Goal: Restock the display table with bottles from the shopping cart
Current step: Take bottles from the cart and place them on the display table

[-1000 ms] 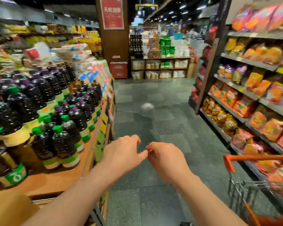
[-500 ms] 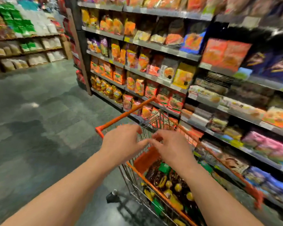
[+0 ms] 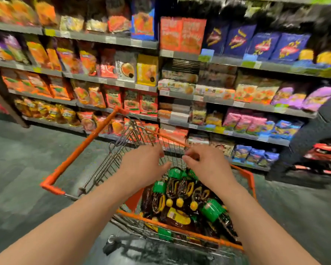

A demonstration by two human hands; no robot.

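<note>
An orange-rimmed wire shopping cart [image 3: 78, 150] stands in front of me. Its basket holds several dark bottles [image 3: 182, 197] with green and yellow caps, lying on their sides. My left hand [image 3: 143, 163] and my right hand [image 3: 206, 163] hover side by side above the bottles, fingers loosely curled, holding nothing. The display table is out of view.
Grey store shelves [image 3: 111, 40] packed with orange, red, blue and purple snack bags run behind the cart. A person in dark clothes [image 3: 310, 134] stands at the right by a red cart [image 3: 327, 155]. Grey tiled floor [image 3: 27, 169] lies to the left.
My view has swung right, away from the display table, to the shopping cart and snack shelves. Both hands stayed together and now hang over the bottles in the cart.
</note>
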